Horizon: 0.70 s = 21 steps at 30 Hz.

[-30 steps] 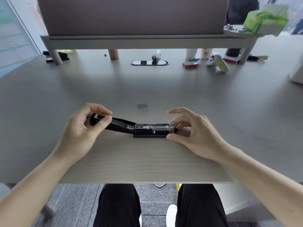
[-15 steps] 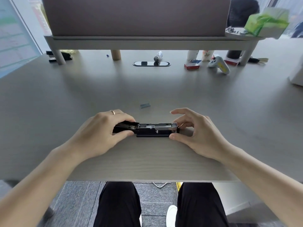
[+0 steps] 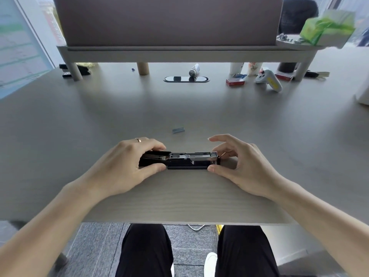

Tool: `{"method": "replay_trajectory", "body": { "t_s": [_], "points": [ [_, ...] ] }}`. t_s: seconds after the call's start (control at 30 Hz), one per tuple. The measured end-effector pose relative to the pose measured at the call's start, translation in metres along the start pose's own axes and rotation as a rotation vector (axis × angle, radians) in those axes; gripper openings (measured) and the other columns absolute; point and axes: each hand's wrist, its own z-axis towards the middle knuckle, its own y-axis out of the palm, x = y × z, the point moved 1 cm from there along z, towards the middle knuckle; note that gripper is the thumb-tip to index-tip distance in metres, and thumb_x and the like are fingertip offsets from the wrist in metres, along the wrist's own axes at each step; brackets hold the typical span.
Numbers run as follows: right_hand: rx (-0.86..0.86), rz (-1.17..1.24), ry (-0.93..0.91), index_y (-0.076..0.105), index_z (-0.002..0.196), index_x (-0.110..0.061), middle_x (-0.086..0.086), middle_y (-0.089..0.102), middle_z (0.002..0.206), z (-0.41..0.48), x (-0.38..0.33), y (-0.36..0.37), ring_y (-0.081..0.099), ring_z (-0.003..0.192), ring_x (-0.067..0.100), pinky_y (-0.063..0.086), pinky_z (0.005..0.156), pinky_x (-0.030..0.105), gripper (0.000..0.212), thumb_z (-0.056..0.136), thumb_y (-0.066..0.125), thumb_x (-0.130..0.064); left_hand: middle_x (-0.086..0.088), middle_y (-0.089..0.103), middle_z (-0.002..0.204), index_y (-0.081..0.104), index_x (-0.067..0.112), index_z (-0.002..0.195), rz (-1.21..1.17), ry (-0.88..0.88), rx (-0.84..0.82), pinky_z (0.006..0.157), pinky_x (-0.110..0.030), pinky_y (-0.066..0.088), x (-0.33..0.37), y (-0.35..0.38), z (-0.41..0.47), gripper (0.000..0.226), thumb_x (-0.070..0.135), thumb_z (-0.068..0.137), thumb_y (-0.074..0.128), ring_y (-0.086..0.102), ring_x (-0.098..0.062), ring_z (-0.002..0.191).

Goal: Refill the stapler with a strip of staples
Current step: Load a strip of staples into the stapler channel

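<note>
A black stapler (image 3: 187, 159) lies lengthwise on the desk near its front edge, its metal staple channel exposed on top. My left hand (image 3: 127, 166) covers and grips the stapler's left end, where the black lid is folded back. My right hand (image 3: 239, 162) pinches the right end between thumb and fingers. A short strip of staples (image 3: 178, 130) lies loose on the desk just behind the stapler, apart from both hands.
A monitor riser (image 3: 179, 51) spans the back of the desk (image 3: 179, 200). Under it are a red staple box (image 3: 235, 81), a white and yellow controller (image 3: 269, 79), a small tube (image 3: 194, 69) and an oval cable grommet (image 3: 186, 79). A green tissue pack (image 3: 327, 29) is at the upper right.
My left hand has slid right along the lid from its far end to the hinge area, pressing the lid down flatter. My right hand has stayed on the right end.
</note>
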Motion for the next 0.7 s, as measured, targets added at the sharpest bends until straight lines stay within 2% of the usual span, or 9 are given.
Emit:
{"method": "replay_trajectory", "body": {
  "t_s": [0.1,0.17,0.23,0.3,0.37,0.43,0.5,0.6,0.7],
  "points": [
    [-0.052,0.001,0.002,0.066,0.13,-0.036,-0.015,0.076,0.111,0.002,-0.004,-0.008,0.072,0.102,-0.001,0.052,0.092,0.011,0.05,0.084,0.078,-0.05,0.017,0.073,0.119,0.067,0.032,0.131,-0.022,-0.018,0.048,0.101,-0.031,0.054,0.005,-0.012,0.014,0.051,0.06,0.088,0.063,0.069,-0.003,0.109],
    [-0.029,0.057,0.007,0.073,0.122,-0.029,-0.013,0.078,0.111,0.013,-0.004,-0.015,0.073,0.105,0.0,0.057,0.094,0.023,0.031,0.097,0.066,-0.046,0.012,0.076,0.113,0.071,0.025,0.124,-0.107,-0.059,0.111,0.098,-0.028,0.054,0.008,-0.017,0.035,0.039,0.05,0.094,0.065,0.072,-0.004,0.105],
    [0.019,0.066,0.041,0.078,0.112,-0.026,-0.012,0.081,0.106,0.03,0.001,-0.02,0.074,0.104,0.004,0.058,0.094,0.031,0.027,0.105,0.057,-0.042,0.01,0.078,0.11,0.074,0.023,0.115,-0.08,-0.104,0.109,0.089,-0.023,0.051,0.007,-0.012,0.064,0.027,0.04,0.095,0.07,0.073,-0.006,0.101],
    [0.036,-0.041,0.055,0.078,0.109,-0.024,-0.012,0.08,0.103,0.047,0.008,-0.015,0.075,0.098,0.011,0.055,0.088,0.029,0.024,0.105,0.059,-0.037,0.007,0.077,0.115,0.074,0.023,0.116,0.021,-0.123,0.039,0.087,-0.022,0.046,0.004,0.002,0.09,0.027,0.039,0.093,0.074,0.071,-0.011,0.104],
    [0.047,-0.159,0.026,0.078,0.11,-0.021,-0.01,0.077,0.101,0.057,0.014,-0.006,0.071,0.093,0.016,0.046,0.079,0.019,0.017,0.102,0.066,-0.029,0.003,0.076,0.118,0.073,0.021,0.117,0.072,-0.127,-0.023,0.09,-0.026,0.049,0.0,0.018,0.109,0.032,0.038,0.09,0.078,0.071,-0.017,0.107],
    [0.073,-0.222,-0.018,0.078,0.111,-0.018,-0.009,0.072,0.099,0.061,0.019,0.001,0.062,0.088,0.012,0.039,0.073,0.006,0.018,0.098,0.071,-0.026,0.0,0.077,0.111,0.073,0.018,0.114,0.089,-0.141,-0.047,0.092,-0.032,0.056,-0.003,0.029,0.121,0.034,0.036,0.087,0.081,0.073,-0.022,0.102],
    [0.083,-0.241,-0.033,0.077,0.112,-0.019,-0.009,0.069,0.1,0.061,0.021,0.002,0.055,0.087,0.007,0.037,0.072,0.001,0.019,0.096,0.073,-0.027,0.001,0.076,0.098,0.075,0.017,0.108,0.099,-0.138,-0.025,0.088,-0.037,0.059,-0.004,0.035,0.129,0.029,0.034,0.085,0.081,0.072,-0.023,0.092],
    [0.078,-0.241,-0.047,0.077,0.11,-0.021,-0.009,0.071,0.102,0.06,0.022,0.002,0.055,0.092,0.007,0.04,0.073,0.011,0.017,0.095,0.072,-0.029,0.005,0.07,0.084,0.078,0.016,0.097,0.101,-0.109,0.012,0.083,-0.035,0.059,-0.007,0.04,0.133,0.013,0.025,0.087,0.079,0.072,-0.023,0.085],
    [0.083,-0.251,-0.049,0.077,0.11,-0.021,-0.008,0.072,0.104,0.06,0.021,0.003,0.06,0.098,0.012,0.041,0.079,0.02,0.018,0.096,0.071,-0.031,0.007,0.068,0.081,0.078,0.017,0.097,0.083,-0.104,0.04,0.083,-0.035,0.059,-0.008,0.041,0.134,0.01,0.021,0.088,0.079,0.072,-0.023,0.084]
  ]
}}
